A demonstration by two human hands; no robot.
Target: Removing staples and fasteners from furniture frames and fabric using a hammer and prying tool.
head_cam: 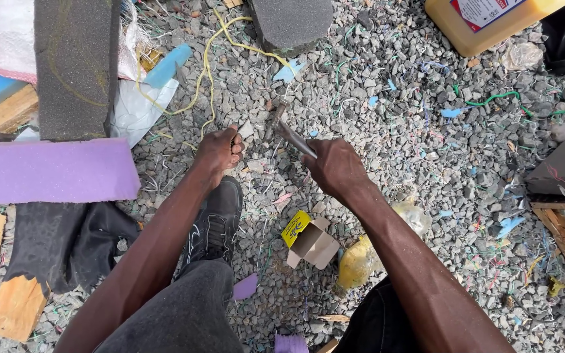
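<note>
Hammer (287, 133) in right hand (335, 167), head down on gravel (413, 131).
Left hand (219, 150) curled w/ fingertips pinching sth small on gravel, just left of hammer head; shoe (214, 222) below it, small box (310, 242) nr right forearm.

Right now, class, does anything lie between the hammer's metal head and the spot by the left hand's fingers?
Nothing visible does. The metal hammer in the right hand hangs over bare grey gravel beside the left hand.
</note>
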